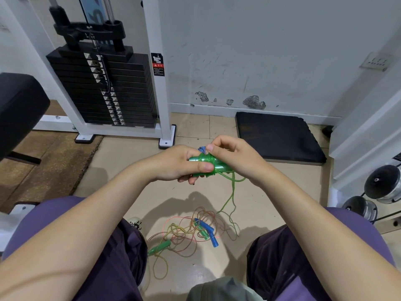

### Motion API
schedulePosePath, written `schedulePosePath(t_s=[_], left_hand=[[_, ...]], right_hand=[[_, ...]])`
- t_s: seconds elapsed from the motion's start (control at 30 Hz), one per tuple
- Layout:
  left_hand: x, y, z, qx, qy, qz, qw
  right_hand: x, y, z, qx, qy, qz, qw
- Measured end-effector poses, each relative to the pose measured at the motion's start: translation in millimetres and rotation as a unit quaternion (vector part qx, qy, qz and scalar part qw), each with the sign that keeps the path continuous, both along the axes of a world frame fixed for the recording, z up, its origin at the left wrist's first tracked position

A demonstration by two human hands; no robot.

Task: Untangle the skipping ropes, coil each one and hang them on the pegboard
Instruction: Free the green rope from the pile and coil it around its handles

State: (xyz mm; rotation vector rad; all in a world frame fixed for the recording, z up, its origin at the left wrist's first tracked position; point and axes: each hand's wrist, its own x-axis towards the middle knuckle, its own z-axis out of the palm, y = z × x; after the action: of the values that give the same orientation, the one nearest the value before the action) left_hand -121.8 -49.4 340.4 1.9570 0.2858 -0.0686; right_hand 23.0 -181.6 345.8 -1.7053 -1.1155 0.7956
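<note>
My left hand grips a pair of green skipping-rope handles with green cord wound around them. My right hand pinches a blue-and-white braided bit at the top of that bundle. The green rope hangs from the handles down to the floor. Between my knees lies a tangle of orange, yellow and pink ropes with two blue handles and a green handle in it. No pegboard is in view.
A white weight-stack machine stands at the back left, with a black padded seat beside it. A black mat lies against the wall. Dumbbells sit on a rack at the right.
</note>
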Motion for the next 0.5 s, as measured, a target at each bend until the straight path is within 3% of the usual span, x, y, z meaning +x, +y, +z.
schedulePosePath(t_s=[0.23,0.3,0.5], left_hand=[[3.1,7.6,1.0,-0.098,-0.098,0.111,0.984],[5.4,11.1,3.8,-0.113,-0.13,0.171,0.97],[8.4,13.7,-1.1,-0.089,-0.164,0.261,0.947]], right_hand=[[11.5,-1.9,3.9,0.041,0.261,0.049,0.963],[8.6,-1.2,0.6,0.034,0.26,0.062,0.963],[-8.9,6.3,-9.6,0.01,0.122,0.0,0.993]])
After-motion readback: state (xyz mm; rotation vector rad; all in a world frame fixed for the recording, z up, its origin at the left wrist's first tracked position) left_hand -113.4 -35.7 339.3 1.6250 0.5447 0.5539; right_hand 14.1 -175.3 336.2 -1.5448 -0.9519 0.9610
